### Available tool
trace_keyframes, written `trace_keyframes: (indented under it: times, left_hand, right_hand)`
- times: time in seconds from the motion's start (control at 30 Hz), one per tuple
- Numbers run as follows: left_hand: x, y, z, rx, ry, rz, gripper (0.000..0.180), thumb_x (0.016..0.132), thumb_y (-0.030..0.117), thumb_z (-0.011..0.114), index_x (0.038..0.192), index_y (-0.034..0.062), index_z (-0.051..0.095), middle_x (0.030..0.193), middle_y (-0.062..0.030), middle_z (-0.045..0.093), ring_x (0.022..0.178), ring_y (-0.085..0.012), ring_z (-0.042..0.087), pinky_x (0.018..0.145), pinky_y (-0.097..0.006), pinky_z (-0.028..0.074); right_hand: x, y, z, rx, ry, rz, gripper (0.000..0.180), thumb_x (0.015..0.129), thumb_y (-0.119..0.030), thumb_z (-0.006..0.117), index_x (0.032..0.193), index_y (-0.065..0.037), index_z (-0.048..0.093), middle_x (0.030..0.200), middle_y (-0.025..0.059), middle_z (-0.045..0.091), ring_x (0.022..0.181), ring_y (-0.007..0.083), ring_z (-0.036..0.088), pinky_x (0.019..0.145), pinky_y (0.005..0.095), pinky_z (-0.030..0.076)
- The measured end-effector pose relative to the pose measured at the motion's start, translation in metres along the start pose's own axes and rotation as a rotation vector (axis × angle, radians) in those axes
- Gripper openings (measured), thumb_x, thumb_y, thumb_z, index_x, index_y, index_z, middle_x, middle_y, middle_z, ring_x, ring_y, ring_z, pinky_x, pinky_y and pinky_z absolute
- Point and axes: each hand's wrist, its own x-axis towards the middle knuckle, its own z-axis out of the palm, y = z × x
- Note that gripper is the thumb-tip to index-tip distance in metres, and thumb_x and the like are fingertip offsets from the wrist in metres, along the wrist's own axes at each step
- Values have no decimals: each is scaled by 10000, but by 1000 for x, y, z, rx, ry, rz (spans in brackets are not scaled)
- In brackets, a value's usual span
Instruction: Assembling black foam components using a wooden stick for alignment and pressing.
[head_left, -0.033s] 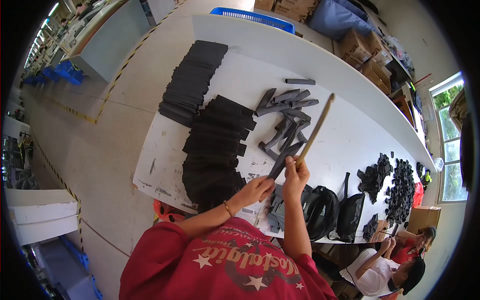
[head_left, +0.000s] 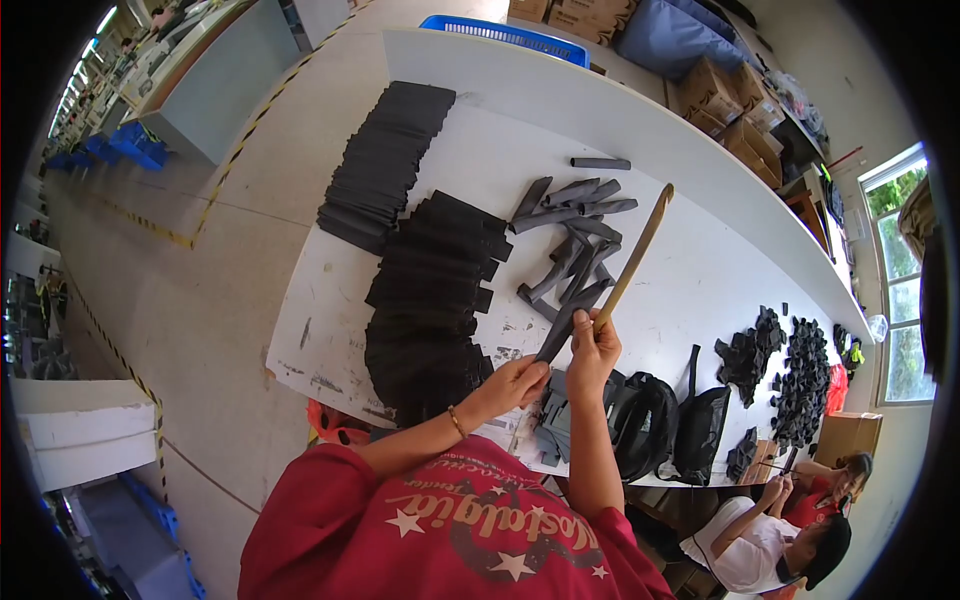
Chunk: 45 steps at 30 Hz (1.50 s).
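My left hand (head_left: 515,385) is closed on the near end of a dark grey fabric tube (head_left: 577,318). My right hand (head_left: 594,352) grips a long tan wooden stick (head_left: 634,262) that slants up and away over the table. Its thumb and fingers also pinch the tube beside the stick. The stick's far tip looks slightly hooked. Just beyond my hands lies a loose heap of similar grey tubes (head_left: 572,208). Left of them, a long overlapping row of flat black fabric pieces (head_left: 425,290) curves toward me, with another row (head_left: 387,160) behind it.
The white table (head_left: 690,250) has a raised back panel (head_left: 640,95). Black bags (head_left: 645,425) lie right of my forearm, with piles of small black pieces (head_left: 800,385) farther right. Two people sit at the lower right, one in a white shirt (head_left: 750,550). A blue basket (head_left: 505,38) stands behind the panel.
The stick and the upper part of the tube have shifted very slightly to the right with my right hand. Both hands keep their hold.
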Motion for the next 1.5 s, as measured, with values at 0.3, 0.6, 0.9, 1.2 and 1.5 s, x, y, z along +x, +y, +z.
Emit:
trace_keyframes:
  times: [0.3,0.6,0.9,1.2,1.5]
  left_hand:
    - [-20,-19,-20,331,98,59,332,977,254,474,755,14,532,641,-35,574,583,-106,563,547,-262,462]
    - [53,64,-32,-97,263,271,196,937,207,576,951,18,626,874,1,615,796,-40,542,723,-207,438]
    - [25,39,-13,197,140,43,208,946,253,557,1000,52,568,750,-24,579,621,-83,582,517,-217,448]
    - [-51,-19,-47,1045,509,395,72,822,132,651,849,85,604,748,-79,566,619,-288,561,583,-347,469]
    - [-44,-18,-104,1442,542,466,197,720,88,719,896,89,631,885,-70,514,842,-248,544,721,-337,475]
  right_hand:
    - [37,-3,-16,108,-117,34,151,937,-157,590,808,-85,556,561,-80,390,445,14,290,403,215,184]
    - [-6,7,-14,-105,-418,219,173,935,-171,594,802,-63,570,607,-100,395,522,6,304,465,201,220]
    - [10,14,-6,-288,-170,46,210,924,-216,611,823,-33,608,598,-89,411,535,13,332,472,207,247]
    - [94,3,-39,-662,-7,-318,287,953,-238,566,1075,22,564,751,49,599,711,114,516,654,258,414]
    - [-10,56,-105,-806,-487,-14,172,938,-115,544,1015,8,635,673,14,560,638,64,504,586,222,406]
